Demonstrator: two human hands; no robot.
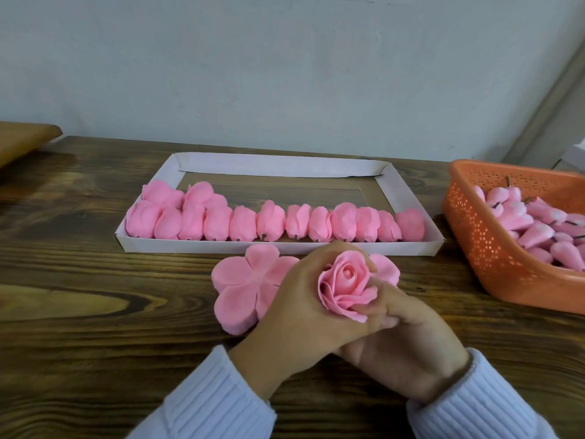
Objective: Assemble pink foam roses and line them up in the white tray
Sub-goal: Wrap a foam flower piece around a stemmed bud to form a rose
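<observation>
Two hands meet at the lower centre of the frame around one pink foam rose (346, 286), which is held just above the bench (95, 280) with its open face turned up toward the camera. The left hand (297, 299) grips the rose from the left, fingers curled round its back and side. The right hand (408, 343) comes in from the lower right, its fingertips curled in and pinching the outer petals at the bloom's lower edge. Both wrists wear white ribbed sleeves (215, 397).

Just behind the hands, a stack of flat five-lobed petal cut-outs (243, 286) lies on the bench. Beyond it, in the middle of the frame, sits the white tray (190, 246). Finished roses (272, 221) lie on their sides in a row along its near wall, touching one another, with a few more behind them at the left end. An orange basket (493, 248) at the right edge holds pink buds (535, 223).
</observation>
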